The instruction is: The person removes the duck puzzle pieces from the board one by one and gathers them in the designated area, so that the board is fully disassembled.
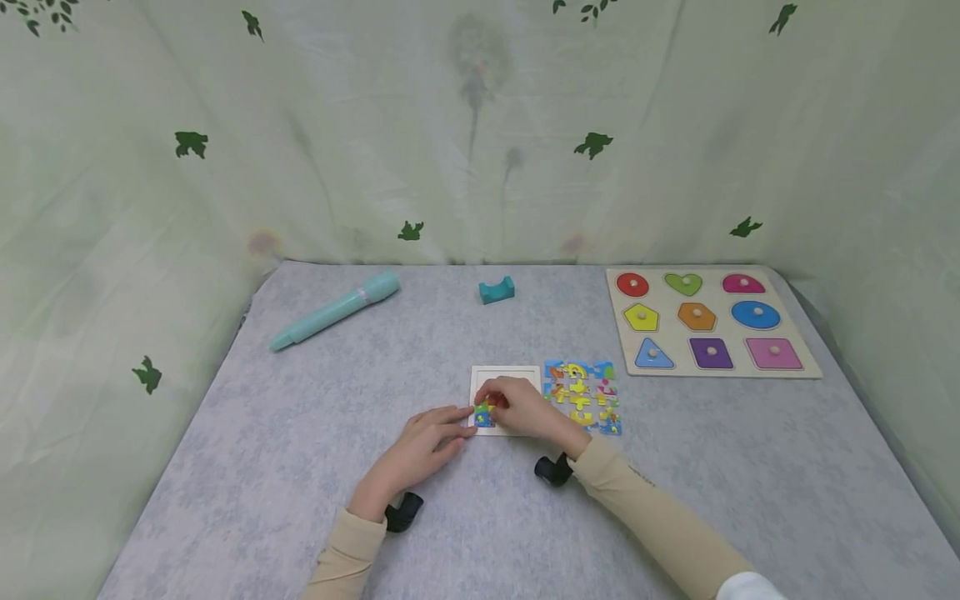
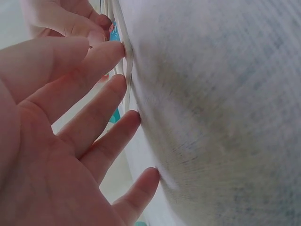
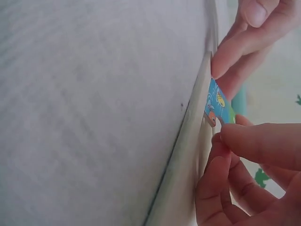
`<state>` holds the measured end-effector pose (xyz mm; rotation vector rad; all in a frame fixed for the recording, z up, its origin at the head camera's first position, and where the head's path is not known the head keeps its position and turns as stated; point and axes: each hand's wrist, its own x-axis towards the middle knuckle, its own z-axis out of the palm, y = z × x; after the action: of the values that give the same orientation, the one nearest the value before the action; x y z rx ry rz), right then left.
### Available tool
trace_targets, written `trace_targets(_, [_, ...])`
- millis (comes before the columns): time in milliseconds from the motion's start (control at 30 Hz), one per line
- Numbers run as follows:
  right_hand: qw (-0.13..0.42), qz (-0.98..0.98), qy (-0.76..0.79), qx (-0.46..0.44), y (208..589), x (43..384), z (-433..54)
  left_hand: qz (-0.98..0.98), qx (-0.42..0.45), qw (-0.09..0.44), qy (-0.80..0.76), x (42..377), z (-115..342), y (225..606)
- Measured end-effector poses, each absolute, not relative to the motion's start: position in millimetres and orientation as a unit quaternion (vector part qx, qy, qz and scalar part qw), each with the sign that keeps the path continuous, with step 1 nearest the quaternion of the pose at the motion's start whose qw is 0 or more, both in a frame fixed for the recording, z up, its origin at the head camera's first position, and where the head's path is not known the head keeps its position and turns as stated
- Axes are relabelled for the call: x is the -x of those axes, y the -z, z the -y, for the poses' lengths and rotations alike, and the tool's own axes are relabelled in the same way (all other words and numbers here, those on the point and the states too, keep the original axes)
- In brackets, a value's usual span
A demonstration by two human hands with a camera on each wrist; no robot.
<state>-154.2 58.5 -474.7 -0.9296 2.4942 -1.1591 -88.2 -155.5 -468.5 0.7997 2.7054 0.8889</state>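
Observation:
A small white puzzle tray (image 1: 542,373) lies on the table, with blue and green jigsaw pieces (image 1: 483,419) in its near left corner. My right hand (image 1: 527,407) reaches over the tray and pinches a jigsaw piece between thumb and index finger, mostly hidden by the fingertips. In the right wrist view, the blue piece (image 3: 217,101) with a printed fish lies right beside those fingertips. My left hand (image 1: 423,444) has its fingers extended, the fingertips at the tray's left edge (image 2: 128,52). More jigsaw pieces (image 1: 579,387), mostly blue and yellow, are spread to the tray's right.
At the back right lies a wooden shape board (image 1: 716,352) with knobbed, coloured shapes. A teal pen-shaped tube (image 1: 333,312) rests at the back left. Between them stands a small teal curved holder (image 1: 497,291). A pale curtain (image 1: 480,150) closes off the table's back and sides.

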Motion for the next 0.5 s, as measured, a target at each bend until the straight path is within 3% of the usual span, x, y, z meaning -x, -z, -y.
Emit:
trace_targets(300, [0.156,-0.84,0.458,0.247,468.9,163.1,-90.1,-0.911,-0.274,0.09,-0.295,89.7,154.7,467.5])
trace_targets(500, [0.153,-0.845,0.463,0.221,467.3,165.2,-121.3,-0.906,-0.296,0.104,-0.285,93.8,152.1,468.7])
